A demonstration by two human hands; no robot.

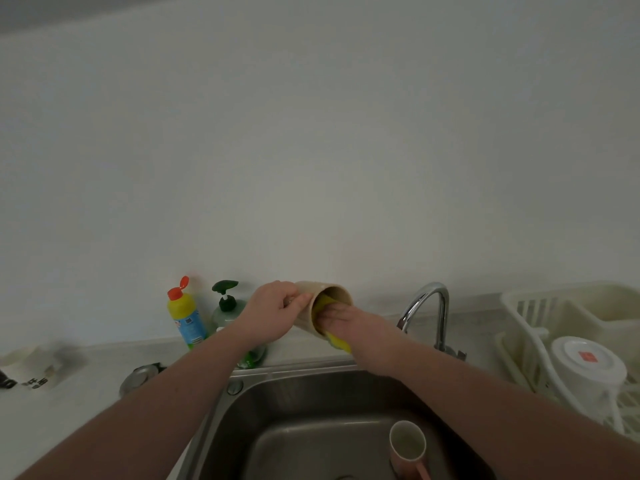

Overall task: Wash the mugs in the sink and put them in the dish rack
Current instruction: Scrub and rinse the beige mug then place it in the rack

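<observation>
A beige mug (313, 289) is held up above the steel sink (277, 410), tipped on its side with its mouth facing right. My left hand (273, 311) grips it around the base end. My right hand (346, 322) holds a yellow sponge (337, 341) with its fingers pushed into the mug's mouth. A pink mug (408, 448) stands in the sink basin at the lower right. At the right, a white dish rack (526, 317) carries a white mug or bowl (585, 365) turned upside down.
A chrome tap (429, 306) arches over the sink's back edge, right of my hands. A yellow bottle with a red cap (185, 315) and a green pump bottle (227, 306) stand at the wall. A metal sink strainer (140, 375) lies on the counter at left.
</observation>
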